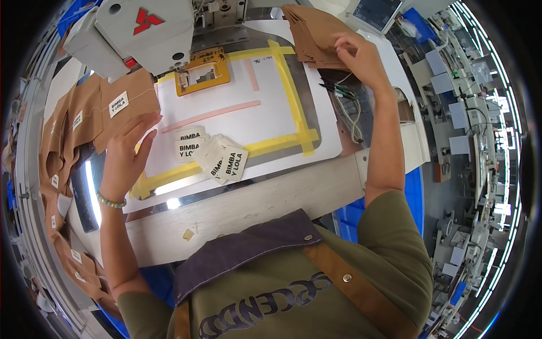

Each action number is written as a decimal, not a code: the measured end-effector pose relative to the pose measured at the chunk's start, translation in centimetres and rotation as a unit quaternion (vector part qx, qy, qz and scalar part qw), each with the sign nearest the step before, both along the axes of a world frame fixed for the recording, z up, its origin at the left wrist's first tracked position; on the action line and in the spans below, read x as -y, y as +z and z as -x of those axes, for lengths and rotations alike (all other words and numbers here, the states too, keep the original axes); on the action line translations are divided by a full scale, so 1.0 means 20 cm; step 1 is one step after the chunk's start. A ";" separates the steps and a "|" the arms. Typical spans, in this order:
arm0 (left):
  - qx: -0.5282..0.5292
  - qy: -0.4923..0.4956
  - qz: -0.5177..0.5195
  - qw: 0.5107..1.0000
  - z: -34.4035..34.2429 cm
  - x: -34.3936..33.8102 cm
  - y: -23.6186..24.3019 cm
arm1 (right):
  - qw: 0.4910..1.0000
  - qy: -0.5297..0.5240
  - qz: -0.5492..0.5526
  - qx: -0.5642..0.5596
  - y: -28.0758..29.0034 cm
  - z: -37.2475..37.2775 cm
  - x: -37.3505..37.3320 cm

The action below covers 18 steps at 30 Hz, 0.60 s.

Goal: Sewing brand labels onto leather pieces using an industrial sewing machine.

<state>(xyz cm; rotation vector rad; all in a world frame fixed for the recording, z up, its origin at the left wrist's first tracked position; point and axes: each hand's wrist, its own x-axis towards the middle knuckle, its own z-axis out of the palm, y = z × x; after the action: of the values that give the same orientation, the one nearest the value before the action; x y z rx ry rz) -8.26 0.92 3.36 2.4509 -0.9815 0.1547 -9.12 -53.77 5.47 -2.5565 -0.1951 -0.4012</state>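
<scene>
- Head view: purple apron flap (243, 246) nearest, above brown shoulder straps.
- Pale table edge (282, 206) next; small tan scrap (188, 234) lies on it.
- Loose pile of white printed labels (217, 155), overlapping, on the lower edge of a white template sheet (231, 93) bordered with yellow tape (295, 101).
- Left hand (127, 150), bead bracelet (112, 202) at wrist: thumb spread from extended fingers; fingertips at the right edge of a labelled brown panel (132, 93). Contact: cannot tell.
- More labelled brown panels overlap down the table's left side.
- Thread snips (337, 89) with pale cord (353, 116), right of the sheet.
- Right hand (361, 56): fingers curled over a stack of brown panels (313, 37), upper right; whether they pinch one, cannot tell.
- Yellow clamp frame (203, 90) beyond the labels; white sewing machine head (152, 34) at upper left.
</scene>
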 end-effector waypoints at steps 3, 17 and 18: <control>0.037 -0.022 0.027 0.999 -0.01 0.07 0.02 | 0.940 -0.077 -0.084 0.320 0.01 -0.09 -0.09; 0.028 -0.184 0.075 0.980 -0.02 0.53 -0.03 | 0.985 -0.074 -0.044 0.150 -0.13 -0.09 -0.23; 0.019 -0.203 0.077 0.976 -0.03 0.58 -0.03 | 0.985 -0.075 -0.043 0.150 -0.14 -0.09 -0.22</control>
<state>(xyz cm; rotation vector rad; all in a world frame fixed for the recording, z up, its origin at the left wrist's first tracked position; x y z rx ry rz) -7.74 -10.72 2.80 2.0648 -1.4071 0.1324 -7.34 -49.39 2.62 -2.4229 -0.0904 -0.8342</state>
